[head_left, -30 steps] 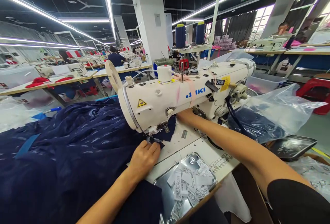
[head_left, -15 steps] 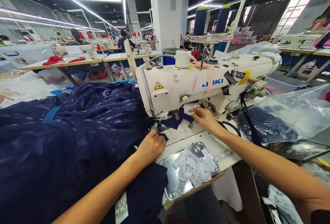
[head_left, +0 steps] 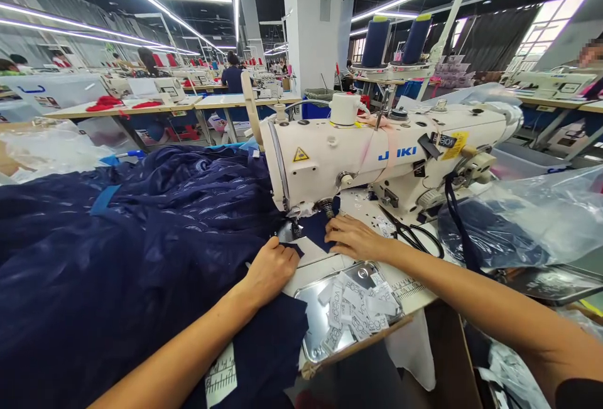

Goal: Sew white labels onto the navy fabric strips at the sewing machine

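Observation:
My left hand (head_left: 273,269) is closed on navy fabric (head_left: 245,208) just in front of the needle area of a white sewing machine (head_left: 325,151). A strip of the same cloth sticks out past its knuckles. My right hand (head_left: 353,237) lies low over a navy fabric piece (head_left: 315,232) right of the presser foot (head_left: 296,228), its fingers bent onto the cloth's right edge and the thumb below. The fingertips are partly hidden. Black-handled scissors (head_left: 426,239) rest on the machine bed behind the right wrist.
A metal tray (head_left: 308,333) with several printed white labels (head_left: 358,302) sits at the front edge. Heaped navy garments (head_left: 94,271) cover the left side. A clear plastic bag (head_left: 541,208) with dark cloth lies right. Navy thread cones (head_left: 377,41) stand behind the machine.
My right hand has come left and down from the machine bed onto the navy piece near the needle. The scissors show more fully. My left hand keeps its hold in the same place.

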The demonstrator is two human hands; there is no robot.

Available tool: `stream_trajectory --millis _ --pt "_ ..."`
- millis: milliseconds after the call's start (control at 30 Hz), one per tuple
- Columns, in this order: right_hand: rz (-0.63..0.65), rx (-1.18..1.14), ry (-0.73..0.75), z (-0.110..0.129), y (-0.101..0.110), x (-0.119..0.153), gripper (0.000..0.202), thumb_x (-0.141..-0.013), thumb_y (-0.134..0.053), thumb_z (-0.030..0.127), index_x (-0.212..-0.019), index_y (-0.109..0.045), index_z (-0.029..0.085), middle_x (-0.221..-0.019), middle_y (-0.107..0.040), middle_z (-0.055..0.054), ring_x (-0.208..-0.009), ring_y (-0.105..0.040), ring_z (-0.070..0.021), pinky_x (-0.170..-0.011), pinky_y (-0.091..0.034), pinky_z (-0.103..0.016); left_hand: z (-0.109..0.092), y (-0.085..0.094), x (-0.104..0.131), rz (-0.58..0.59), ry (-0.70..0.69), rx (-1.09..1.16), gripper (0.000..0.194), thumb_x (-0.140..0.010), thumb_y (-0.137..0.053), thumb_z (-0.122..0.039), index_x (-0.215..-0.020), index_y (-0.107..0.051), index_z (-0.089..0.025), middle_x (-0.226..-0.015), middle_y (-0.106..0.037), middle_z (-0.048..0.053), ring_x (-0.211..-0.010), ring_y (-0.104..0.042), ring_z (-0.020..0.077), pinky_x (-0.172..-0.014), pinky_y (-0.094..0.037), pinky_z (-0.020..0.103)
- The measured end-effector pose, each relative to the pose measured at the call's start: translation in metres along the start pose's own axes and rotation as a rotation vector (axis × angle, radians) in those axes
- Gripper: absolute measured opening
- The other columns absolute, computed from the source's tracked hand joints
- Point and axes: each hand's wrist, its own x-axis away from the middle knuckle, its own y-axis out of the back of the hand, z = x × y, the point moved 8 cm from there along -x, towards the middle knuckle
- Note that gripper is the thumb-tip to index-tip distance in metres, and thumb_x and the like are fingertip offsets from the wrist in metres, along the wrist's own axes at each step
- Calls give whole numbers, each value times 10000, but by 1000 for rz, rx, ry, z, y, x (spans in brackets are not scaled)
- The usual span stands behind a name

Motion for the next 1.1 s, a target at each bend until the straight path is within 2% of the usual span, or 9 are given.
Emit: stream_trajectory --millis 200,333,400,467,567,633,833,1100 --pt "95 210 224 18 -7 -11 349 -924 -297 249 -743 -582 160 -739 -553 -61 -684 -426 -163 -642 -317 -307 -2 -1 -3 -15 -11 -19 276 -788 -363 9 -619 -542 -116 -519 -549 34 -462 -495 146 -566 -290 305" --pt "124 294 278 34 -12 -19 367 -908 -251 112 -727 -563 172 -708 -525 -49 -702 -430 -158 -713 -318 -316 -1 -1 -3 -16 5 -1 323 -801 -320 17 -614 -543 -124 -518 -549 39 -462 -489 149 -571 -301 309" --pt "93 313 189 38 -14 -28 334 -898 -271 99 -741 -559 158 -753 -530 -66 -757 -441 -173 -745 -321 -336 -1 -1 -3 -13 14 4 331 -802 -313 18 -616 -548 -123 -517 -551 42 -461 -487 153 -577 -312 314" --pt "85 310 39 36 -18 -38 283 -886 -312 106 -753 -560 138 -794 -535 -87 -793 -453 -192 -743 -333 -350 -1 -1 -2 -18 21 -4 328 -794 -317 21 -611 -549 -121 -507 -548 42 -455 -487 155 -575 -318 315" --pt "125 229 -207 25 -25 -49 208 -868 -388 134 -780 -575 121 -843 -548 -94 -789 -490 -189 -729 -356 -336 0 1 2 -35 42 -21 313 -779 -324 28 -611 -545 -118 -506 -548 41 -446 -487 155 -558 -315 311" --pt "158 130 -316 17 -28 -53 174 -859 -425 150 -802 -587 118 -874 -559 -86 -778 -516 -174 -723 -368 -313 3 4 4 -53 70 -30 302 -783 -326 24 -629 -547 -115 -513 -550 37 -449 -490 152 -555 -315 308" --pt "164 -108 -413 5 -28 -53 160 -845 -448 136 -765 -585 123 -883 -575 -60 -757 -549 -145 -671 -366 -263 5 7 4 -118 103 -36 260 -819 -346 -15 -708 -564 -101 -522 -553 23 -465 -506 146 -557 -316 298" --pt "116 -151 -500 1 -29 -48 191 -850 -440 149 -727 -585 133 -863 -587 -49 -737 -547 -136 -668 -344 -264 2 2 -6 -125 95 -32 258 -803 -356 -10 -692 -573 -95 -499 -552 17 -446 -518 147 -542 -331 292"
